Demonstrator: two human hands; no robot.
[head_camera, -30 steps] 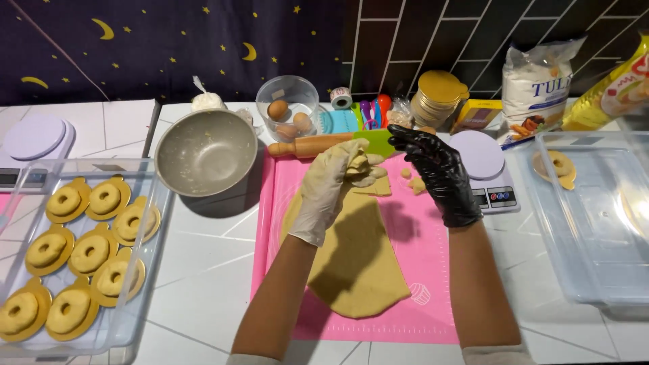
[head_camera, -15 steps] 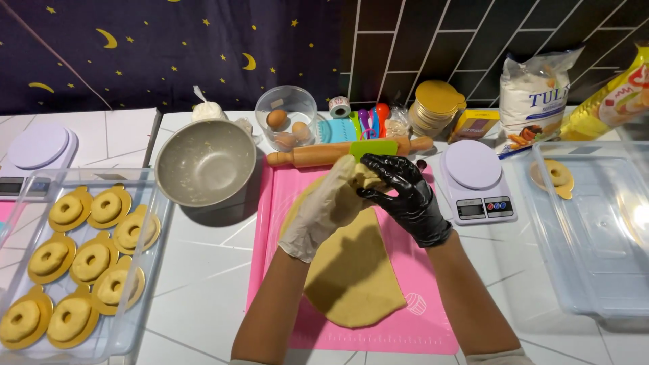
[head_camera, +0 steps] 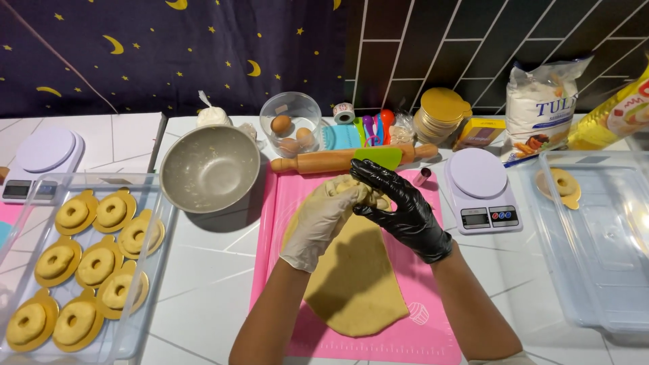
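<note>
Yellow dough sheet (head_camera: 355,284) lies on my pink mat (head_camera: 433,324); my white-gloved left hand (head_camera: 323,220) and black-gloved right hand (head_camera: 399,206) pinch its far edge.

Both forearms reach forward and converge. The left hand (head_camera: 323,220), in a pale glove, curls its fingers inward; the right hand (head_camera: 399,206), in a black glove, closes against it, fingertips touching.

Both gloved hands (head_camera: 368,206) seemingly grip dough (head_camera: 351,284) over pink mat (head_camera: 433,324)
</note>
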